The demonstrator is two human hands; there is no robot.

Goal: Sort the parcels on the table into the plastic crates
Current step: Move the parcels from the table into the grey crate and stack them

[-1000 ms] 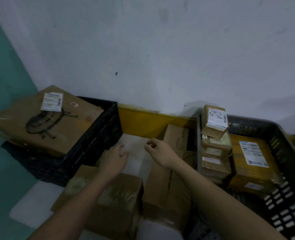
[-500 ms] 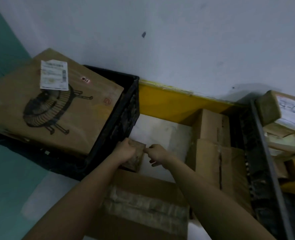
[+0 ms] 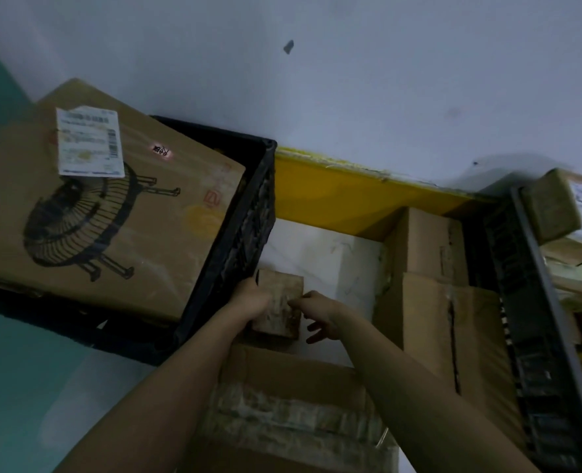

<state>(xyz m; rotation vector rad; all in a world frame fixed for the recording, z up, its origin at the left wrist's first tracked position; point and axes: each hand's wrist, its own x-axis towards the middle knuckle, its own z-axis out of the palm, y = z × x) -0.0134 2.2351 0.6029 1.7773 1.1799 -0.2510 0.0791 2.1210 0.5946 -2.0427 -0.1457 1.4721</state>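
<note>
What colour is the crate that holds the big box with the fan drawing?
Black crate, clearest in the head view.

Small parcel (image 3: 280,303): matt brown cardboard under glossy tape. Left of it, black crate (image 3: 248,213): ribbed plastic. Beneath it, surface (image 3: 320,254): smooth, white, faintly veined.

A second ago both my hands hovered empty over the white table. Since then my left hand (image 3: 253,298) has closed on the left side of a small taped parcel (image 3: 280,303) at 12 o'clock from me, and it is now lifted more fully into sight. My right hand (image 3: 320,314), pinching its right edge half a second ago, now touches it with fingers looser, some spread toward 6 o'clock.
</note>
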